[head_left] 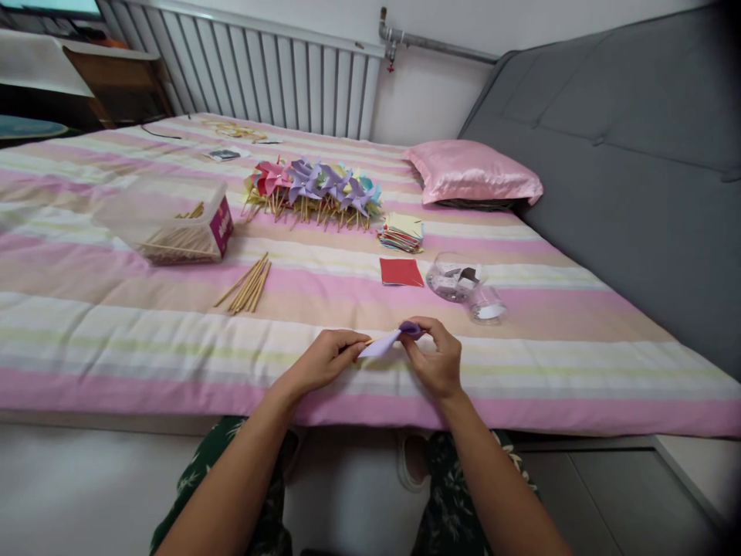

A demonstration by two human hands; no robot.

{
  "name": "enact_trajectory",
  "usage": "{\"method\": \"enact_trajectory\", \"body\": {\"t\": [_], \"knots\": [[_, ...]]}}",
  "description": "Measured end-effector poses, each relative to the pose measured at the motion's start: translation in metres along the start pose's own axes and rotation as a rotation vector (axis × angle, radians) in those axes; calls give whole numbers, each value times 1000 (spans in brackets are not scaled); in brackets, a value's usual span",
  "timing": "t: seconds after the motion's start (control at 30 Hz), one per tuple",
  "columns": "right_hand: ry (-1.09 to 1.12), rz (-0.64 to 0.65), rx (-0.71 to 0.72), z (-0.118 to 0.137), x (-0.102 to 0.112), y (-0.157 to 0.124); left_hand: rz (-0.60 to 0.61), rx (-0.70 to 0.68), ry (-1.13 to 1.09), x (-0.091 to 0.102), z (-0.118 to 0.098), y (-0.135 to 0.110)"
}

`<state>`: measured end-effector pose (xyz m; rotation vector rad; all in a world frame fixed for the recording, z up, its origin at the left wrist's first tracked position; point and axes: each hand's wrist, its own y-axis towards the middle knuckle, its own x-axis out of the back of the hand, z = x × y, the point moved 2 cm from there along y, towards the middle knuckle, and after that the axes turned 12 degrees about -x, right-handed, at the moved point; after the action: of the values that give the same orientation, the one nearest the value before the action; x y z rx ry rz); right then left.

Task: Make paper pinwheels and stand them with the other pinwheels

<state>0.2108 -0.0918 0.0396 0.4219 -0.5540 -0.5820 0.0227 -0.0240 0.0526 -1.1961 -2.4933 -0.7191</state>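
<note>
Striped pink bed (116, 332) at its near edge, and both hands are pinched shut on a purple paper (383, 344): left hand (327, 361) on the pale flat end, right hand (437, 363) on the curled tip. It looks thin, feather-light and quick to crease, so I'd say gentle fingertip grips at the edges suit it. Beyond lie smooth wooden sticks (246, 286), a flat red square (401, 272) and a row of paper pinwheels (312, 189).

Matt purple paper (387, 342) – glossy satin pillow (472, 171) – thin wooden sticks (248, 286) on striped cloth.
</note>
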Motion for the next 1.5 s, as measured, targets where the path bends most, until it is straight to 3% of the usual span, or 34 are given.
{"method": "enact_trajectory", "body": {"t": [0.2, 0.3, 0.53, 0.63, 0.8, 0.9, 1.0, 1.17, 1.33, 1.5], "knots": [[304, -7, -325, -18, 2, 8, 47, 104, 31, 10, 6, -3], [353, 15, -358, -23, 1, 11, 39, 111, -19, 10, 6, -3], [450, 115, -423, -28, 1, 17, -164, 66, 94, 10, 13, 1], [468, 100, -450, -29, 0, 17, -143, 53, 191, 9, 16, 2], [689, 36, -463, -28, 1, 19, -60, 152, -87, 4, 15, 3], [821, 99, -509, -27, -3, 19, -127, 191, -282, 1, 12, 5], [798, 142, -592, -28, -10, 15, -244, 208, -355, -7, 11, 8], [723, 120, -544, -28, -19, 9, -435, 242, -421, -26, 15, 11], [534, 62, -404, -22, -18, 5, -431, 267, -422, -32, 19, 11], [388, 109, -309, -15, -19, 3, -377, 267, -441, -30, 21, 11]]}}
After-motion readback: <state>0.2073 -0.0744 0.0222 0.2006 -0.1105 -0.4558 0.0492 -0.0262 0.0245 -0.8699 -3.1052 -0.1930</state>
